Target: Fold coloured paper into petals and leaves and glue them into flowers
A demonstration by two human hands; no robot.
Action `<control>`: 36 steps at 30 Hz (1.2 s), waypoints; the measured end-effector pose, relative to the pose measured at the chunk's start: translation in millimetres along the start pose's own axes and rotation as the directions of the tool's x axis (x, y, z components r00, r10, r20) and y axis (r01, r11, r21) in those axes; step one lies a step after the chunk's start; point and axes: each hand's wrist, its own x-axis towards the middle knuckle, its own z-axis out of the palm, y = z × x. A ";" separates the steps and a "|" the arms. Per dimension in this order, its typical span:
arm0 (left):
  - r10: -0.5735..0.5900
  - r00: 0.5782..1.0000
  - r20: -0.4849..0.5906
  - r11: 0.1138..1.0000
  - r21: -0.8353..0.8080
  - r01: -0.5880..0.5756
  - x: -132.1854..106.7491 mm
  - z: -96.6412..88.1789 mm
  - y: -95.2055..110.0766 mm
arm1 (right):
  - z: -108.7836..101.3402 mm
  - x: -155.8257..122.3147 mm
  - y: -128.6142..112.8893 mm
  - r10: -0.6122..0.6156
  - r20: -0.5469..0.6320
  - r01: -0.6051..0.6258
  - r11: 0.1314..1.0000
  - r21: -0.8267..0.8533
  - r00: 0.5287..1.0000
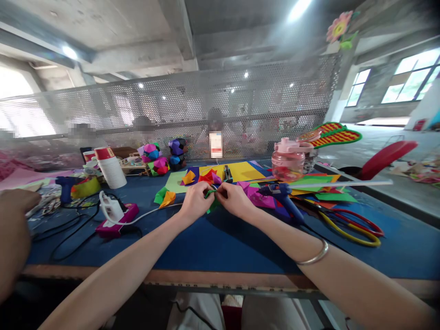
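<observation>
My left hand (198,201) and my right hand (234,200) meet over the middle of the blue tabletop, fingertips pinched close together. Between them is a small piece of green paper (212,206), partly hidden by the fingers; its exact folds cannot be made out. Left of my left hand lie an orange folded paper piece (168,199) and a green folded piece (160,195). Just beyond the hands are red folded paper (208,177) and a small stapler-like tool (227,173). Magenta paper pieces (259,197) lie right of my right hand.
On the right are a blue glue gun (287,201), scissors (354,224) and a pink jug (288,160). Leftward stand a purple power strip (118,222), stacked paper cups (112,169) and another glue gun (65,188). Another person's arm (13,238) reaches in at far left.
</observation>
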 end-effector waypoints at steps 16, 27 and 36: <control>-0.222 0.975 0.017 0.962 -0.161 0.221 7.0 2.3 -1.5 | 1.1 0.7 -0.1 -0.036 -0.029 0.040 0.987 0.158 0.999; -0.343 0.929 -0.138 0.933 -0.161 0.321 20.2 -4.8 -26.5 | 11.6 -1.2 -6.0 0.220 0.291 -0.349 0.768 0.536 0.931; -0.307 0.951 -0.039 0.891 -0.362 0.273 14.7 1.1 -13.8 | 5.9 3.1 6.7 0.146 0.016 -0.144 0.941 0.306 0.989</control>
